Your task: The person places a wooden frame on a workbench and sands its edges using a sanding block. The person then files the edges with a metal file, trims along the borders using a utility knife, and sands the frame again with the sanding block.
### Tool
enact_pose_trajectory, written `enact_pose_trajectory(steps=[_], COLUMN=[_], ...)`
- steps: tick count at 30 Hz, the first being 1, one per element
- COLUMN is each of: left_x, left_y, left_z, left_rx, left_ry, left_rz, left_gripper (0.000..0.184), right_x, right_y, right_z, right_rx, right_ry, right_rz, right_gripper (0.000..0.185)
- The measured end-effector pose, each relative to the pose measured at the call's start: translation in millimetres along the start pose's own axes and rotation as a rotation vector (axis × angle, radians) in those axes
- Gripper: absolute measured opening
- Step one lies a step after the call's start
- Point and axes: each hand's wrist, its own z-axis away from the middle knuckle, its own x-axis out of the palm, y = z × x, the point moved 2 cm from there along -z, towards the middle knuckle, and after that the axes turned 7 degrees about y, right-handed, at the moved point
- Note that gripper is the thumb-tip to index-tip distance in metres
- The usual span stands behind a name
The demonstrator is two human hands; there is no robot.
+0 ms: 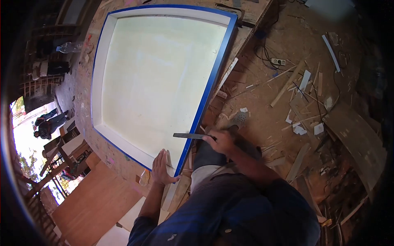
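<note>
A large shallow tray-like frame (96, 82) with a white inside and blue edges lies on a worn wooden worktable (84, 96). My right hand (220, 141) is closed round one end of a flat, dark metal file (188, 135). The file's free end reaches over the blue edge and above the white panel. My left hand (162, 169) rests on the frame's near corner, its fingers stretched out over the white wall and its thumb apart beside the blue edge. It holds nothing.
Wood strips (287, 84), offcuts and a power socket (278, 62) with cables lie on the dusty floor at the right. A plastic bottle (69, 47) is at the upper left. Brown plywood (92, 201) lies at the lower left. People (50, 124) are in the left background.
</note>
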Motion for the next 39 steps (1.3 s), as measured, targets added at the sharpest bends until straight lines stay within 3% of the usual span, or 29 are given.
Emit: enact_pose_trajectory(steps=[2,5,7,8,11,17,19,21,25,26,27,31,34,37,39], left_x=[-0.2,-0.7,3.9,3.5,-2.4,-27.8,-34.2,-35.4,-32.5,-30.5,-36.7,-9.8,2.1,11.5,-1.7], left_y=[-0.4,22.3,49.6,62.4,99.2,165.8,185.5,203.7,232.0,239.0,248.6,265.4,266.7,254.7,267.2], left_z=[0.0,-26.3,-58.8,-84.3,-181.9,-386.2,-440.8,-492.6,-576.7,-586.8,-590.5,-560.6,-540.4,-531.0,-532.0], left_rx=[0.022,0.088,0.148,0.146,0.176,0.308,0.295,0.277,0.236,0.221,0.205,0.386,0.269,0.302,0.124], left_ry=[-0.01,0.014,0.07,0.097,0.208,0.362,0.386,0.418,0.462,0.471,0.479,0.396,0.382,0.391,0.487], left_rz=[-0.003,0.112,0.175,0.181,0.207,0.215,0.232,0.255,0.274,0.273,0.29,-0.089,0.107,0.221,0.145], left_gripper=[0.137,0.112,0.094,0.093,0.093,0.098,0.099,0.099,0.096,0.095,0.083,0.067,0.079,0.08,0.082], right_x=[-9.5,-96.6,-169.8,-196.6,-244.8,-238.8,-236.0,-237.4,-250.5,-259.4,-270.4,-307.8,-334.5,-359.7,-382.4], right_y=[6.1,-1.2,-15.6,-19.7,-10.6,50.9,72.9,87.0,87.3,86.7,78.8,77.2,72.8,72.8,49.5], right_z=[-19.4,-122.7,-177.1,-185.9,-165.0,-50.3,-9.4,19.1,28.2,24.9,15.3,-19.4,-43.9,-76.7,-93.8], right_rx=[-0.031,-0.117,-0.058,-0.063,0.107,0.169,0.497,0.429,0.497,0.497,0.494,0.389,0.391,0.237,0.238], right_ry=[0.087,0.488,0.583,0.646,0.655,0.768,0.7,0.739,0.838,0.838,0.837,0.8,0.715,0.613,0.526], right_rz=[-0.031,-0.189,-0.124,-0.132,-0.243,0.026,-0.012,0.037,-0.075,-0.055,-0.036,-0.189,-0.079,-0.03,-0.03], right_gripper=[0.025,0.025,0.035,0.04,0.045,0.052,0.051,0.052,0.05,0.05,0.05,0.049,0.047,0.047,0.046])
